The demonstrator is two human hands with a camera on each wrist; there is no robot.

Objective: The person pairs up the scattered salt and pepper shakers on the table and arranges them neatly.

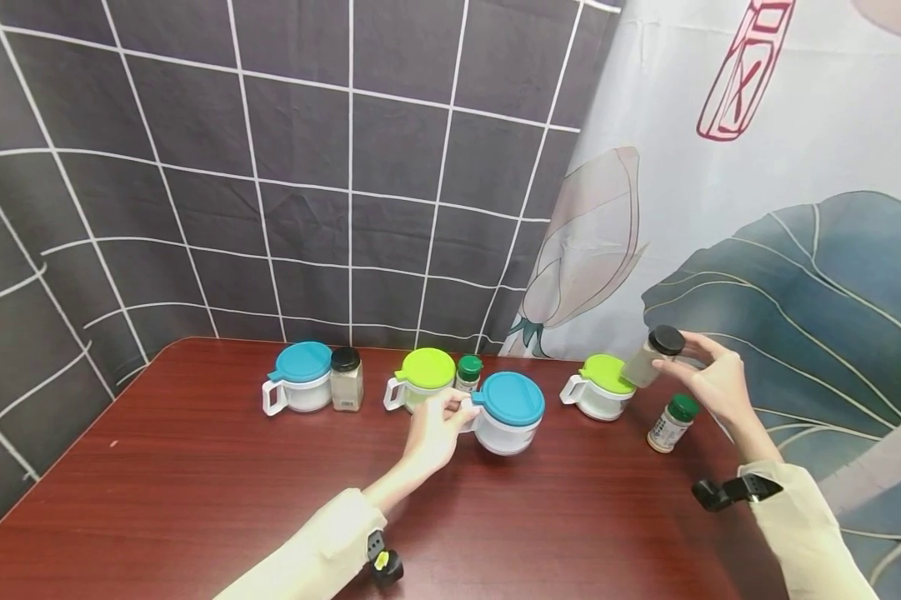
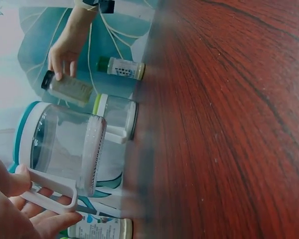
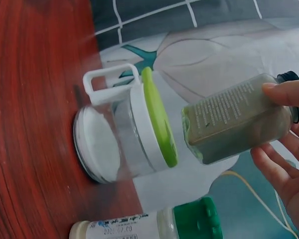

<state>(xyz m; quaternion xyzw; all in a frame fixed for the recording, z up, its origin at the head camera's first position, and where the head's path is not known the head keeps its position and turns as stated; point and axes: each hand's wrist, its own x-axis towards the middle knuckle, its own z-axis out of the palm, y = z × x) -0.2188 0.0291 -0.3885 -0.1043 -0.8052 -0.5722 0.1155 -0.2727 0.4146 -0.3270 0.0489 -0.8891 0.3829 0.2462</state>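
Note:
My left hand (image 1: 431,435) grips the white handle of a clear seasoning jar with a blue lid (image 1: 508,408). In the left wrist view the jar's base (image 2: 93,157) hangs clear of the table. My right hand (image 1: 714,385) pinches a square spice bottle with a black cap (image 1: 643,360) near its top. Tilted and raised, the bottle (image 3: 229,119) shows pale powder inside. Just beside it, a green-lidded seasoning jar (image 1: 603,390) with white contents stands on the table. A green-capped shaker (image 1: 672,423) stands below my right hand.
Along the back of the red-brown table (image 1: 195,500) stand another blue-lidded jar (image 1: 304,379), a black-capped bottle (image 1: 347,382), another green-lidded jar (image 1: 426,371) and a small green-capped shaker (image 1: 468,371). A dark gridded cloth (image 1: 300,167) and a floral cloth (image 1: 795,292) hang behind.

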